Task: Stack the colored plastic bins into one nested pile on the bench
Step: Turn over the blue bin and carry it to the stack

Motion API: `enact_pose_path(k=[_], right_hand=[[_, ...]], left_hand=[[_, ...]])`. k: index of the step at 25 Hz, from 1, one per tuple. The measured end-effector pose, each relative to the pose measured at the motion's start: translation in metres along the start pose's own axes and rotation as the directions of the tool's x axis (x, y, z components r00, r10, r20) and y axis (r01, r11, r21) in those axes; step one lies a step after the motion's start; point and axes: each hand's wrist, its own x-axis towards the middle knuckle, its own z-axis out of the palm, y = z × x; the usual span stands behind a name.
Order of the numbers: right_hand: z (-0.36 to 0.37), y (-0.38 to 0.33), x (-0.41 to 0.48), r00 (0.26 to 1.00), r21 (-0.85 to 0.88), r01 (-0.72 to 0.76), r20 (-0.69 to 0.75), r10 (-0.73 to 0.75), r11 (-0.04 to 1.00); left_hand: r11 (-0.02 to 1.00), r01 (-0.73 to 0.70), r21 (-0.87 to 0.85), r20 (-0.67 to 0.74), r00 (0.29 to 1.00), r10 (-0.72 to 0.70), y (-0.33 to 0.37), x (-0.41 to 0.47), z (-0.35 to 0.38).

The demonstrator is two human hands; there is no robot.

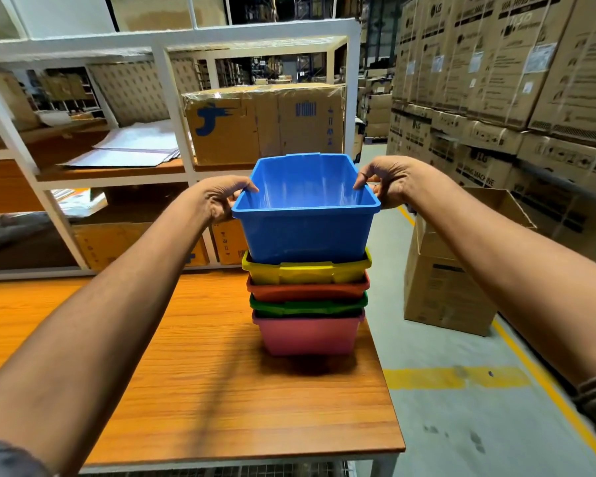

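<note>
A nested pile of plastic bins stands near the right edge of the wooden bench [203,373]. From the bottom up I see a pink bin [308,335], a green bin [307,306], a red bin [307,291] and a yellow bin [305,271]. A blue bin [307,232] sits partly sunk into the yellow one, most of its body still above it. My left hand [221,197] pinches the blue bin's left rim. My right hand [389,180] pinches its right rim.
A white shelf rack [172,108] with a large cardboard box [265,125] and paper sheets stands behind the bench. An open cardboard box [451,270] sits on the floor to the right. Stacked appliance cartons [496,80] line the right aisle. Yellow floor lines mark the walkway.
</note>
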Motion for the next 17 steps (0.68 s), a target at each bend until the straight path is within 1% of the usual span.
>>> enact_pose_path(k=[6, 10, 14, 17], right_hand=[[0.003, 0.019, 0.016, 0.998, 0.013, -0.049, -0.037, 0.049, 0.999], [0.003, 0.025, 0.02, 0.995, -0.015, -0.082, -0.058, 0.081, 0.997], [0.003, 0.031, 0.022, 0.993, 0.013, -0.111, -0.047, 0.111, 0.994], [0.004, 0.035, 0.021, 0.994, 0.016, -0.103, -0.046, 0.104, 0.995]], left_hand=[[0.995, 0.068, 0.068, -0.028, 0.997, -0.067, -0.018, 0.003, 0.003], [0.989, 0.079, 0.127, -0.035, 0.997, -0.075, -0.024, 0.009, 0.006], [0.99, 0.085, 0.117, -0.04, 0.996, -0.081, -0.031, 0.015, 0.004], [0.991, 0.091, 0.102, -0.035, 0.996, -0.088, -0.035, 0.017, 0.002]])
